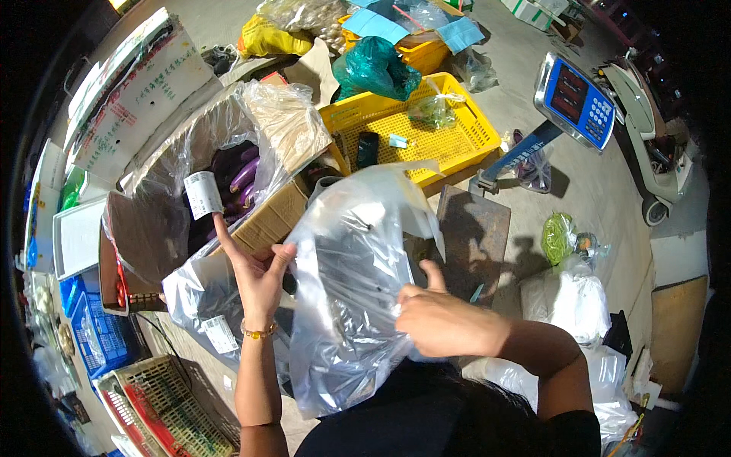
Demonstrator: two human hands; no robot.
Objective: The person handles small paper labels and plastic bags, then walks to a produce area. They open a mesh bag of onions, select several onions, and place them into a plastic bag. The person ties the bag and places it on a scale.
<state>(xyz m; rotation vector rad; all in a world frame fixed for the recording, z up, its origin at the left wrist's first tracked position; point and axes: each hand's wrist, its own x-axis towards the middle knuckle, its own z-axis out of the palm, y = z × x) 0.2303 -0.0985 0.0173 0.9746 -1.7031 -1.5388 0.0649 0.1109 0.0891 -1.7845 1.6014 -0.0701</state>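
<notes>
A large clear plastic bag (354,274) hangs in front of my body, crumpled and puffed out. My right hand (442,317) grips its right side, fingers curled into the film and thumb raised. At the bag's left edge is my left hand (254,274), its thumb against the film and most fingers curled. The left index finger points away, with a white printed label (203,195) at its tip. Beyond that label, purple eggplants (244,176) lie in a plastic-lined cardboard box (271,220). Another clear bag (197,288) with a white label (219,334) lies below my left hand.
A yellow plastic crate (457,137) holds a dark phone-like object and a small bag of greens. The blue scale display (577,103) rises above a metal platform (474,228). Foam boxes (143,97), a blue crate (103,331) and a stacked beige crate (165,411) stand left.
</notes>
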